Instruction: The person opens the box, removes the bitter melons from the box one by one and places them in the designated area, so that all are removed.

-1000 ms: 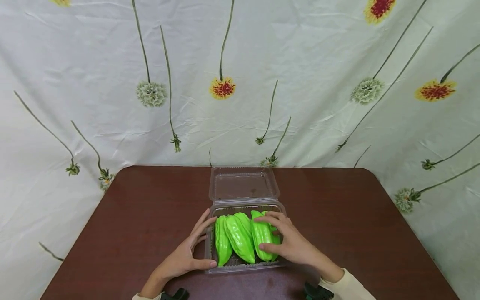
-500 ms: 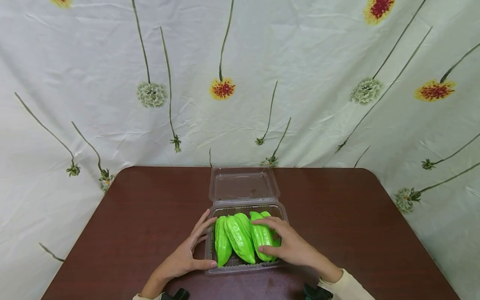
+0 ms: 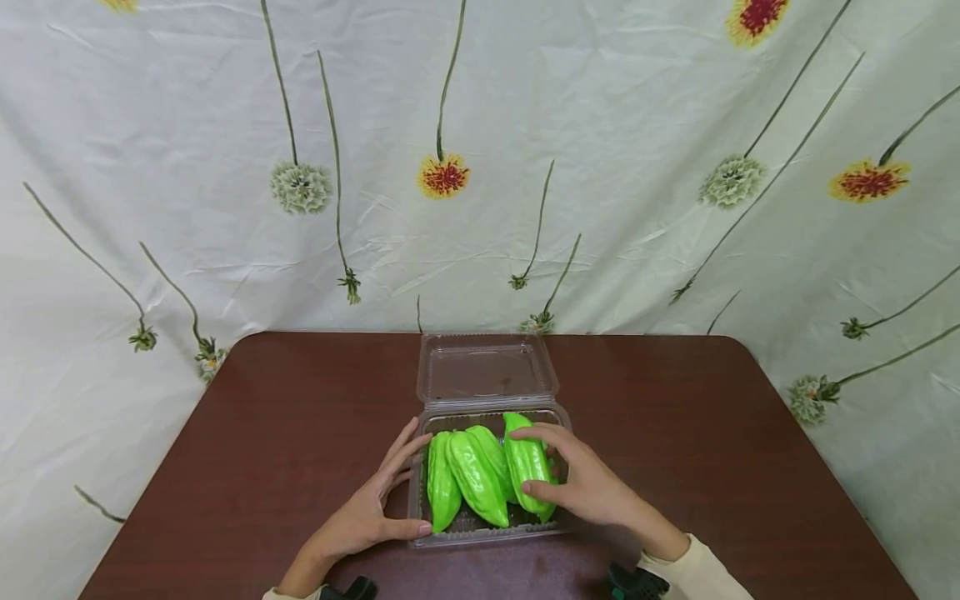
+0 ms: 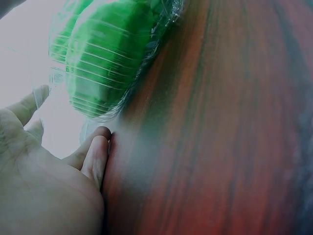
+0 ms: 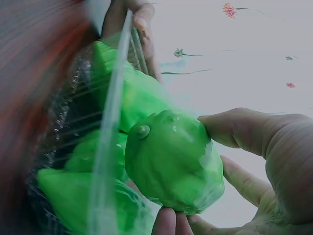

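In the head view, several glossy green bitter melons (image 3: 476, 479) with ridged, bumpy skin lie side by side in a clear plastic clamshell box (image 3: 491, 538). My right hand (image 3: 581, 479) grips the rightmost bitter melon (image 3: 527, 467) between thumb and fingers; the right wrist view shows this held melon (image 5: 171, 161) end-on, above the box rim. Another melon (image 5: 93, 200) sits lower in the box there. My left hand (image 3: 371, 504) rests spread along the box's left side, its thumb at the near corner. In the left wrist view its fingers (image 4: 95, 156) are mostly extended.
The box's clear lid (image 3: 487, 367) lies folded back toward the far table edge. A dark red-brown wooden table (image 3: 300, 417) is under everything. Behind it hangs a white cloth (image 3: 615, 108) printed with flowers.
The right hand has raised the rightmost bitter melon slightly, and its far tip has shifted up in view. The left hand stays at the box's left side.
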`<state>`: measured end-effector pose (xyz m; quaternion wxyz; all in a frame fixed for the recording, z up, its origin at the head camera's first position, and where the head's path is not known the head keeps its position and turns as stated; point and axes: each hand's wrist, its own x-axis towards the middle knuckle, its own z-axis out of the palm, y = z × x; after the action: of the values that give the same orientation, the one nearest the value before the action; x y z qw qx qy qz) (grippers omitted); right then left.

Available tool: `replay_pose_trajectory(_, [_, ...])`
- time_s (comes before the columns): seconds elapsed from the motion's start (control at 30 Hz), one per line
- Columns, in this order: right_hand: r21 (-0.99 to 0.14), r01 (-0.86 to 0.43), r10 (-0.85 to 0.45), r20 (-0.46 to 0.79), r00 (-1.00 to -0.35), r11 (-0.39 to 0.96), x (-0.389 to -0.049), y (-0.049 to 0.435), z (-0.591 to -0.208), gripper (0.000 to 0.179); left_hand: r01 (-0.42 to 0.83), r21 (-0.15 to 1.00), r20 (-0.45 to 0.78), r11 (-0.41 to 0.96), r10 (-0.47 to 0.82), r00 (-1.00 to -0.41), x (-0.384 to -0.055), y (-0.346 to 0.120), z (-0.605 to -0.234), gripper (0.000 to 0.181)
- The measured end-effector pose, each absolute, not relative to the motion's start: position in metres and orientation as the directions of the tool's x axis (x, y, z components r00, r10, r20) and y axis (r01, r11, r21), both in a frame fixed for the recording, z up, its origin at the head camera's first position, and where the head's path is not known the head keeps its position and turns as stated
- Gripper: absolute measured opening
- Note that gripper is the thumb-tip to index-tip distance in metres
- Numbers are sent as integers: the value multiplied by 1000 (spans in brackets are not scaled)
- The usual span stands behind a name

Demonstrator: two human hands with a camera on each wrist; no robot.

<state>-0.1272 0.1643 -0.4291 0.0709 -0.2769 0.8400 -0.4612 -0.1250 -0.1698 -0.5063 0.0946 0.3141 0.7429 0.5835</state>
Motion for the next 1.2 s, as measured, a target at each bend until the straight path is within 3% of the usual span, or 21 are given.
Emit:
replay_pose_trajectory(0.4, [-839, -303, -398, 115, -910, 451, -141, 185, -414, 57, 352, 927, 218, 128, 580, -785, -124, -170, -506, 100])
replay_pose_trajectory(0.7, [-894, -172, -282, 55, -958, 413, -173, 217, -410, 58, 356, 926, 223, 128, 576, -786, -123, -170, -505, 99])
replay_pose_trajectory(1.2, [-904, -71, -221, -27, -975, 421, -220, 246, -448, 63, 353, 928, 223, 121, 579, -784, -123, -169, -507, 99])
